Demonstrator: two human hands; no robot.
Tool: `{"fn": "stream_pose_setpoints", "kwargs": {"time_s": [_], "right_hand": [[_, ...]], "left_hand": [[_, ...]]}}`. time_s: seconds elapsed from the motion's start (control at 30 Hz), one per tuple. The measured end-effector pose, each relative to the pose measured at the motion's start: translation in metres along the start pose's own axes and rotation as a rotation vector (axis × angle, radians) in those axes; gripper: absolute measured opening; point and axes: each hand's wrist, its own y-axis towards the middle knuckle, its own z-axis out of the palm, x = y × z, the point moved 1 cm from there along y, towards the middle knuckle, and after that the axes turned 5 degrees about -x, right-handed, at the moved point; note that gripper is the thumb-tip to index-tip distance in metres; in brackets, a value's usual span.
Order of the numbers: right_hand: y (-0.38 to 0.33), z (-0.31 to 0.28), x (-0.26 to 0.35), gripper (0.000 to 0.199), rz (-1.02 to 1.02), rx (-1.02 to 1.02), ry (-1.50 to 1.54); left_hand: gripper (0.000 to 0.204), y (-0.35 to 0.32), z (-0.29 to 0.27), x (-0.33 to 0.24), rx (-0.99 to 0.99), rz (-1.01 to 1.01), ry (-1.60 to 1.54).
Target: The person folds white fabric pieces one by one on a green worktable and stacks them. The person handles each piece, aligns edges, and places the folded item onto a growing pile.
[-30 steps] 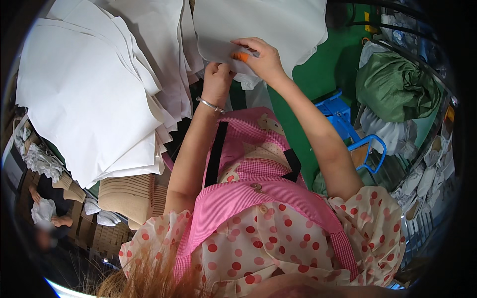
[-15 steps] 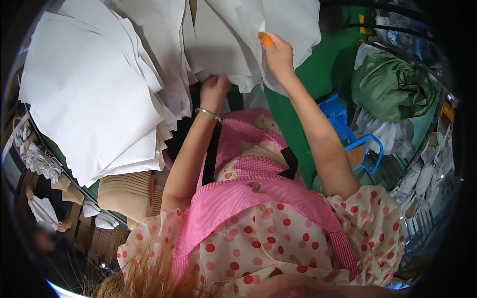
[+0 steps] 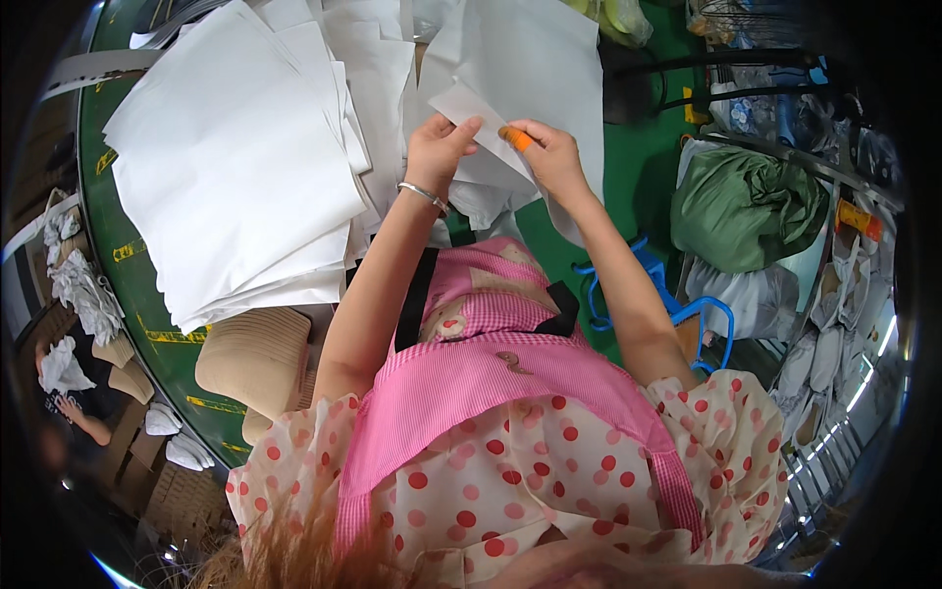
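Both hands are in front of me over white sheets that look like paper. My right hand (image 3: 551, 162), an orange cover on its thumb, pinches a long narrow white sheet (image 3: 479, 106) that slants between the hands and hangs past the right wrist. Closed at the sheet's left side is my left hand (image 3: 439, 152), thumb against the curled fingers and a silver bangle on the wrist. Beneath and beyond the hands lie larger white sheets (image 3: 535, 59). At the left, a thick fanned pile of white sheets (image 3: 235, 167) comes close to my left forearm.
A beige ribbed cushion or stack (image 3: 253, 358) sits below the pile. To the right are a blue-framed stool (image 3: 708, 312) and a full green bag (image 3: 751, 208) above a whitish bag. The green floor (image 3: 638, 147) has yellow marks. Another person's arm (image 3: 86, 420) shows at far left.
My left hand has come up from the lower sheet edge to the narrow sheet beside my right hand. The right hand has lowered slightly, and the view has shifted.
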Motion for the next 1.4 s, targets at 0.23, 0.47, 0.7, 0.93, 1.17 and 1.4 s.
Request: {"fn": "stream_pose_setpoints", "kwargs": {"time_s": [0.23,0.47,0.7,0.93,1.17,1.4], "right_hand": [[-0.015,0.012,0.027,0.019,-0.216,-0.078,-0.040],[-0.044,0.037,0.081,0.029,-0.506,0.039,-0.273],[-0.060,0.062,0.098,0.079,-0.535,0.046,-0.608],[-0.045,0.027,0.095,0.031,-0.467,-0.099,-0.517],[-0.063,-0.061,0.149,0.022,-0.393,-0.055,-0.354],[-0.121,-0.102,0.233,0.019,-0.520,0.346,-0.493]], "left_hand": [[0.028,-0.033,-0.023,-0.032,-0.235,0.095,0.361],[0.048,-0.039,-0.044,-0.040,-0.438,0.407,0.549],[0.043,-0.048,-0.027,-0.057,-0.425,0.300,0.317],[0.033,-0.054,-0.017,-0.083,0.109,0.272,0.047],[0.044,-0.030,-0.055,-0.095,-0.095,0.710,0.426],[0.072,-0.010,-0.053,-0.102,0.061,0.986,0.756]]}}
